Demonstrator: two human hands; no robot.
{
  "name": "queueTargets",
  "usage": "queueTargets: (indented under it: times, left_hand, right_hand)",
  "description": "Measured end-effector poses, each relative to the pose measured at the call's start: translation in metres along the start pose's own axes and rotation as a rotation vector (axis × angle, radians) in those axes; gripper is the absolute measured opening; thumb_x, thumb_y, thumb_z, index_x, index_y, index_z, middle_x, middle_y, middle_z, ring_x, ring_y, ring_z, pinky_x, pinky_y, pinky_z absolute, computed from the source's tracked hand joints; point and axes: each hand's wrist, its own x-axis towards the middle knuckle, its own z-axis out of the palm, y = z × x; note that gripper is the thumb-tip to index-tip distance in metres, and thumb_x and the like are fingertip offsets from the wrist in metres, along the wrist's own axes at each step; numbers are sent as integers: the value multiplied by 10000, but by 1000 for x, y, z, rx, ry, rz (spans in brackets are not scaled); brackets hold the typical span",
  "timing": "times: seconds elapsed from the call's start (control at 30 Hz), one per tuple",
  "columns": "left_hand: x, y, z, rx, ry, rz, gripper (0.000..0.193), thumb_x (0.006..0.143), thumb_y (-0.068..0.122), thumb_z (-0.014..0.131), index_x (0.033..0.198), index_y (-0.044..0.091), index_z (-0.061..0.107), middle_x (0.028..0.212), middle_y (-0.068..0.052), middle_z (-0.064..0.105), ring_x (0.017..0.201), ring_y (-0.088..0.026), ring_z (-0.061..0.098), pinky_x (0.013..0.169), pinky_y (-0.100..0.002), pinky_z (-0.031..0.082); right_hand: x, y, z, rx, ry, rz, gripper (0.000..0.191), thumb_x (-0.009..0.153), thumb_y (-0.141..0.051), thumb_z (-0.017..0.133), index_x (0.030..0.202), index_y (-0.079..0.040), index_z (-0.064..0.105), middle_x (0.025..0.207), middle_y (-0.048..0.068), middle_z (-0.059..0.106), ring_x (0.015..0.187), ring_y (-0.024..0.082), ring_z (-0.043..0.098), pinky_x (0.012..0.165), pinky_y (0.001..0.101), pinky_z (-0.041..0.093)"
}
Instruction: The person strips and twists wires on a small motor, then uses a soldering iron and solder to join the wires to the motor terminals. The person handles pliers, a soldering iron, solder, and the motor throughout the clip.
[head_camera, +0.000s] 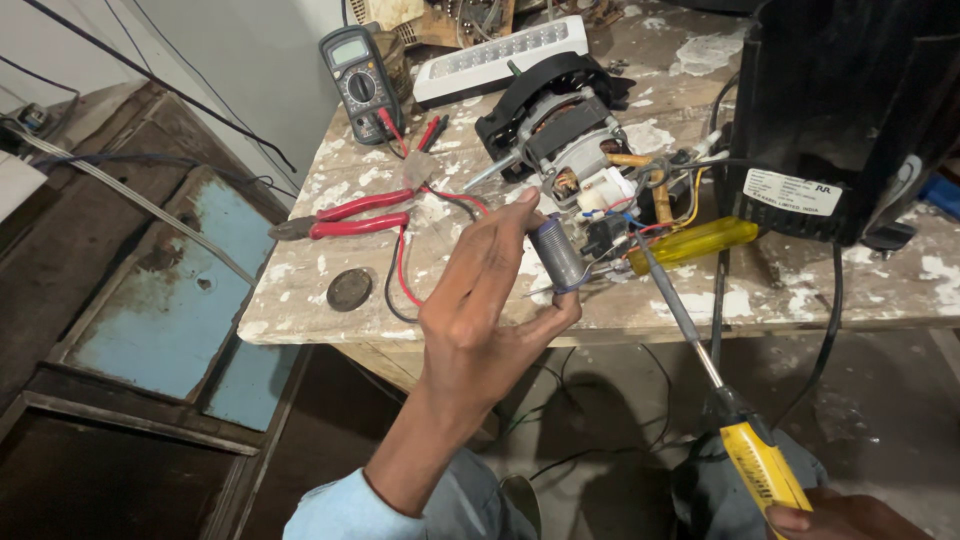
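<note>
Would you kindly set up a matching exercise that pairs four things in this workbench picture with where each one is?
Things:
1. grey cylinder
2. soldering iron
3. red-handled pliers
4. multimeter

Places:
a. lying flat on the paint-spattered table, left of the motor
b. gripped by its yellow handle in the right hand
c. pinched between fingers of the left hand
d. at the table's far left, by the wall

Pairs: 1-c, 2-b, 3-a, 4-d
</note>
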Motion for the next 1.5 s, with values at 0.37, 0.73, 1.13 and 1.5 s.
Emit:
queueTargets:
  times: [0.37,0.73,1.13,1.5]
  left_hand:
    - [18,6,-13,13,-129,54,802,770,0,876,1483,-20,510,1288,-171,649,1198,-313,655,1051,-381,547]
    - [27,5,-19,32,-202,52,810,765,0,856,1492,7,500,1322,-168,641,1266,-332,647,1113,-412,535]
    - [28,7,-20,18,-206,89,816,792,11,853,1520,21,483,1280,-170,634,1218,-313,646,1088,-378,534]
    - [37,11,-22,44,-255,111,846,777,25,861,1530,23,477,1282,-178,632,1205,-328,643,1074,-394,532]
  right_hand:
    - [3,-4,-1,0,-29,-20,827,734,-640,758,1389,-158,609,1205,118,675,1166,261,679,1044,407,561]
    - [2,-16,3,-24,-41,-38,832,743,-693,705,1372,-155,624,1218,134,664,1187,275,667,1062,420,552]
    - [-1,-21,1,-44,-42,-55,848,753,-752,647,1353,-151,641,1233,151,652,1209,290,653,1081,434,543]
    - [-1,-20,1,-20,-31,-97,874,762,-805,594,1335,-149,657,1246,167,640,1229,304,640,1098,446,534]
